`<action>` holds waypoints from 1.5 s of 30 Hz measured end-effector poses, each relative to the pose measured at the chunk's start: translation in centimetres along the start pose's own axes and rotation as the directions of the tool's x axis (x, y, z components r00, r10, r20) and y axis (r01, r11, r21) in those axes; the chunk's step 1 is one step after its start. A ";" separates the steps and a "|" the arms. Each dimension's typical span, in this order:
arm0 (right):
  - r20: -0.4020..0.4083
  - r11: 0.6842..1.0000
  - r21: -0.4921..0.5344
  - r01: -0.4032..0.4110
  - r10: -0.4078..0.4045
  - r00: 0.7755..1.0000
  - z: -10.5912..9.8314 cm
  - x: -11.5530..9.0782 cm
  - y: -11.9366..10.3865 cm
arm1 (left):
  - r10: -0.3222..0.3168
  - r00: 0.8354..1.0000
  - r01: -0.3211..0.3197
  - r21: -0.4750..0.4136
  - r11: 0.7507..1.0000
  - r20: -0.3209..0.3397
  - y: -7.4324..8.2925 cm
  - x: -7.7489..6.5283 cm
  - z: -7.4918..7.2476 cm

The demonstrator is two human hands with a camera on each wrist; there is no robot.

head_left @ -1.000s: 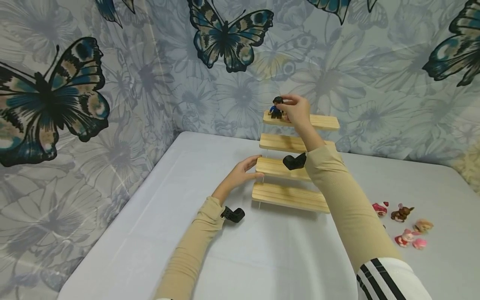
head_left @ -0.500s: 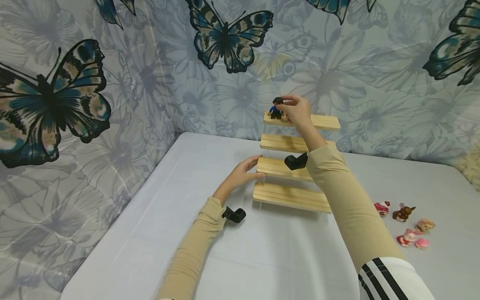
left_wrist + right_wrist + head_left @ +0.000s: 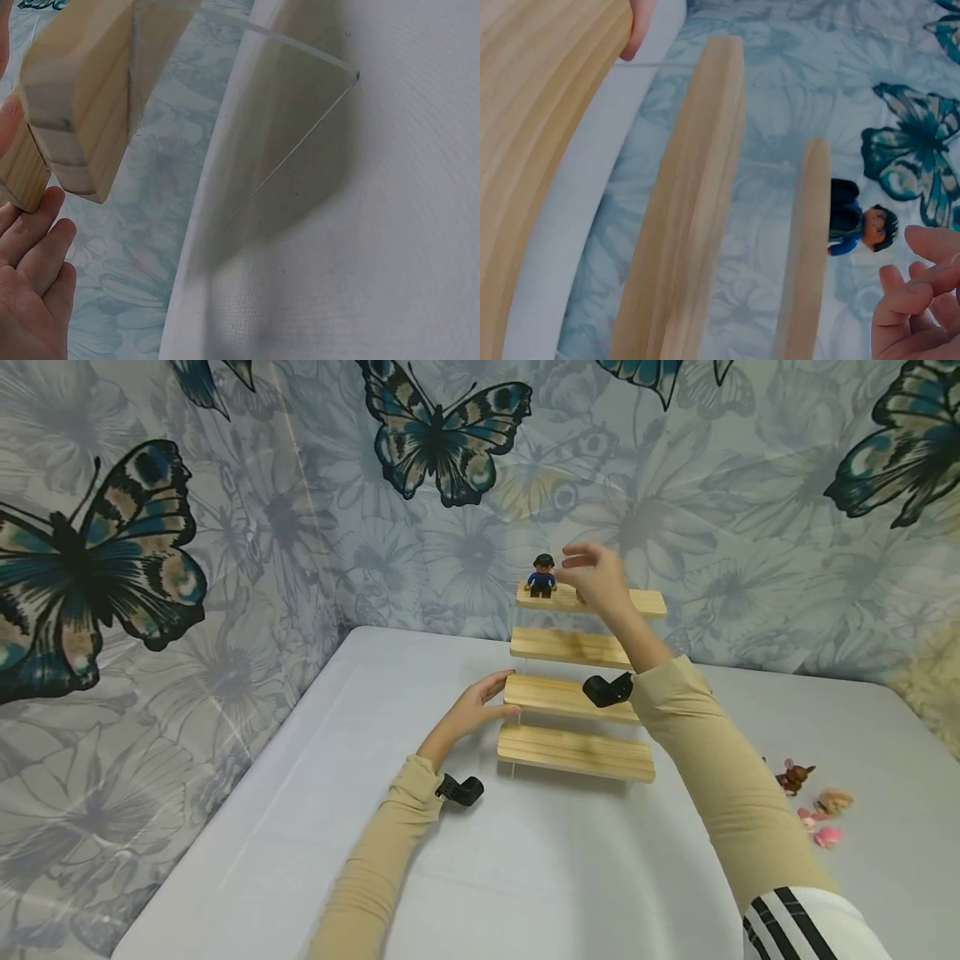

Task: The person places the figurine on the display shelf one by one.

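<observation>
A toy figure (image 3: 542, 578) with black hair and a blue top stands on the left end of the top tier of a wooden display shelf (image 3: 576, 752). Just to its right is my right hand (image 3: 600, 578), fingers loosely bent and holding nothing; the right wrist view shows a gap between this hand (image 3: 922, 307) and the toy figure (image 3: 847, 221). My left hand (image 3: 474, 708) holds the left end of the third tier down, thumb at its front edge and fingers at its back. In the left wrist view the fingertips meet a wooden plank (image 3: 79, 112).
Right of my right forearm lie small figurines: a brown animal (image 3: 795, 777), a tan one (image 3: 834, 802) and a pink one (image 3: 827, 837). The white-covered table (image 3: 300, 810) meets a butterfly-patterned cloth (image 3: 465, 552) at the back. Thin clear supports (image 3: 292, 49) carry the tiers.
My right hand has let go of the toy figure and drawn slightly right. The figure stays on the top tier. My left hand keeps its place on the shelf.
</observation>
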State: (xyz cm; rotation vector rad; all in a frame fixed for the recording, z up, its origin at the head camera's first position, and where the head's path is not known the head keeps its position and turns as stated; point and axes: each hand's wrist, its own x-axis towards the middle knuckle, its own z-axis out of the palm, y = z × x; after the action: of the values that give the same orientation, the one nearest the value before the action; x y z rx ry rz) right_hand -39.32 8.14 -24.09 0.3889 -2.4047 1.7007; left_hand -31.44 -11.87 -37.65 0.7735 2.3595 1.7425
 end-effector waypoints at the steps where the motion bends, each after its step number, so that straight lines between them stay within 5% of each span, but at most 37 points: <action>1: 0.005 1.000 -0.023 0.014 -0.014 1.000 -0.1 -0.3 0.0 | -0.003 1.000 0.003 0.004 1.000 -0.001 0.0 0.0 0.0; 10: 0.027 0.987 -0.095 0.132 -0.130 0.991 -1.0 -2.9 0.3 | -0.009 1.000 0.009 -0.010 1.000 0.004 -0.1 -0.2 0.0; 33: 0.033 0.986 -0.022 0.166 -0.165 0.986 -5.3 -6.4 1.7 | 0.001 1.000 -0.001 0.004 1.000 0.004 -0.2 -0.2 -0.2; 45: 0.032 0.989 -0.063 0.132 -0.130 0.991 -7.1 -8.1 2.5 | -0.018 1.000 0.018 0.010 1.000 -0.023 -2.9 1.1 -0.1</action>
State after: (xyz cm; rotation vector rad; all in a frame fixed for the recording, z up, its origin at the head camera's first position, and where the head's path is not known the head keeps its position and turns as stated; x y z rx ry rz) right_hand -32.45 16.56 -26.26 0.5507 -2.3885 1.5683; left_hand -33.38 -12.07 -40.06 0.7358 2.3846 1.7426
